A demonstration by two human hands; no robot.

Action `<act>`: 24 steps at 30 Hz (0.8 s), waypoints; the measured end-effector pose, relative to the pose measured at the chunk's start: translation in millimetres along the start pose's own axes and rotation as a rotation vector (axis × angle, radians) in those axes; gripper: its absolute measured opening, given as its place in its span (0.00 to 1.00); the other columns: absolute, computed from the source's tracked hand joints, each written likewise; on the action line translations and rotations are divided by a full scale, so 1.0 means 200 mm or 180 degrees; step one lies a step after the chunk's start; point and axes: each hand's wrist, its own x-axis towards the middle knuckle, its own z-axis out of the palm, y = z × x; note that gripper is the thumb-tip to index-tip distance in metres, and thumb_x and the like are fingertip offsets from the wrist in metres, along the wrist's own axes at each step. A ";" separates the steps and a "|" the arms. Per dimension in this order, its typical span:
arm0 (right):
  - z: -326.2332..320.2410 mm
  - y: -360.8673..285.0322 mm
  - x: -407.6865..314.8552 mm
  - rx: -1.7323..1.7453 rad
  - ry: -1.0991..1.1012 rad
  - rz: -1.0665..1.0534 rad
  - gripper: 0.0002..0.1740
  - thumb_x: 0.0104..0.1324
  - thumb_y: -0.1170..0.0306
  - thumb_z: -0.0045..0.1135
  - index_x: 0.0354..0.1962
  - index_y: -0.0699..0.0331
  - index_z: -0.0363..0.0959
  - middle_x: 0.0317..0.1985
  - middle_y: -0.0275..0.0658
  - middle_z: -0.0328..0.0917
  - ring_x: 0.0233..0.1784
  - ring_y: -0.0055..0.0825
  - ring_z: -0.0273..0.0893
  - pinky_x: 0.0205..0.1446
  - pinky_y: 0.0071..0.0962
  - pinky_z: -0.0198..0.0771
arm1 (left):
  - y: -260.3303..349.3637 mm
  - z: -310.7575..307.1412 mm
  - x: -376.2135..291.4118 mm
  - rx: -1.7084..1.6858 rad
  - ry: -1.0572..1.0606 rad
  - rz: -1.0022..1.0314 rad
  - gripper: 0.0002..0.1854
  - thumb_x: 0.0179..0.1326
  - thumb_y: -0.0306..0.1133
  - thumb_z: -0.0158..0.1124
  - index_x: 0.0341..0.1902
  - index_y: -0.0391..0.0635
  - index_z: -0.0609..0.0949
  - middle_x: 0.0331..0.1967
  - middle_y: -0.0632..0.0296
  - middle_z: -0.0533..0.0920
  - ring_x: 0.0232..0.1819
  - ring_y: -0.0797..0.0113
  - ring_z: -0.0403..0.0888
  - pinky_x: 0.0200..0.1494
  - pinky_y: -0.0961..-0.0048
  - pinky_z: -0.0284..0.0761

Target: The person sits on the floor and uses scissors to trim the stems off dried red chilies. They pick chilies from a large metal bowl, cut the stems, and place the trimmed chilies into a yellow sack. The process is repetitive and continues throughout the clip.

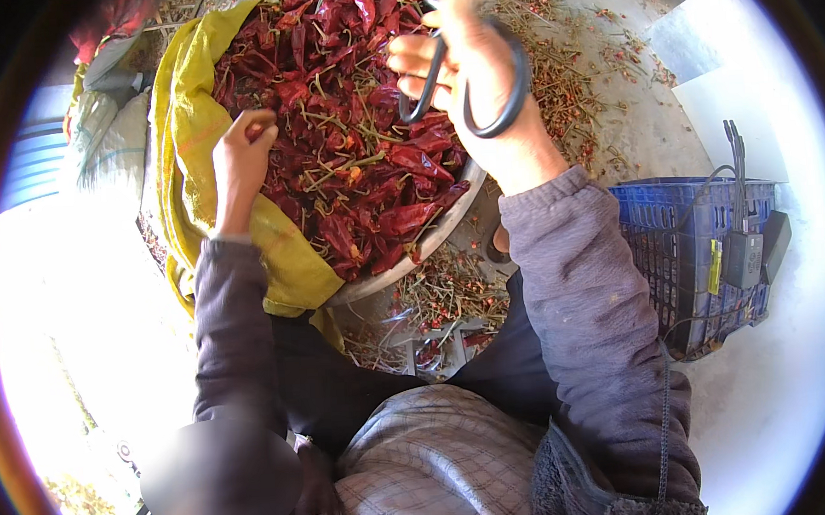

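Note:
A wide round basin [462, 210] holds a heap of dried red chili peppers [408, 159], many with pale stems. Over its left side lies a yellow woven sack [196, 129]. My left hand [242, 158] is above the sack's edge and the left part of the heap, its fingers curled around a small red piece that looks like a chili. Above the right side of the basin, my right hand [474, 82] has the black-handled scissors [510, 112] looped on it, with fingers partly spread; the blades are blurred at the top edge.
Cut stems and red bits [448, 294] litter the floor below and right of the basin. At right stands a blue plastic crate [686, 204] with a black adapter [744, 257] and cables hung on it. Pale sacks [114, 139] stand at left.

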 end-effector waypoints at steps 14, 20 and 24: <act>0.07 0.01 -0.07 -0.2547 -0.0773 -0.0127 0.42 0.61 0.29 0.59 0.38 0.66 0.73 0.30 0.40 0.78 0.32 0.32 0.78 0.40 0.29 0.74 | 0.24 -0.05 0.07 0.0425 -0.0102 0.0701 0.16 0.60 0.38 0.76 0.45 0.42 0.84 0.32 0.56 0.86 0.33 0.63 0.85 0.41 0.69 0.79; 0.18 0.12 -0.20 -0.2342 -0.1079 0.0118 0.32 0.64 0.45 0.68 0.37 0.69 0.73 0.29 0.45 0.81 0.32 0.33 0.81 0.40 0.37 0.74 | 0.39 -0.14 -0.21 -0.2519 0.0185 -0.0563 0.14 0.62 0.35 0.76 0.46 0.41 0.83 0.28 0.70 0.80 0.23 0.82 0.72 0.25 0.82 0.68; 0.26 0.25 -0.22 -0.1900 -0.1116 -0.0370 0.22 0.64 0.62 0.69 0.43 0.73 0.73 0.27 0.49 0.82 0.32 0.44 0.83 0.40 0.40 0.76 | 0.45 -0.06 -0.36 -0.3937 -0.0229 -0.0725 0.16 0.65 0.34 0.73 0.52 0.40 0.83 0.35 0.66 0.84 0.30 0.80 0.78 0.29 0.84 0.73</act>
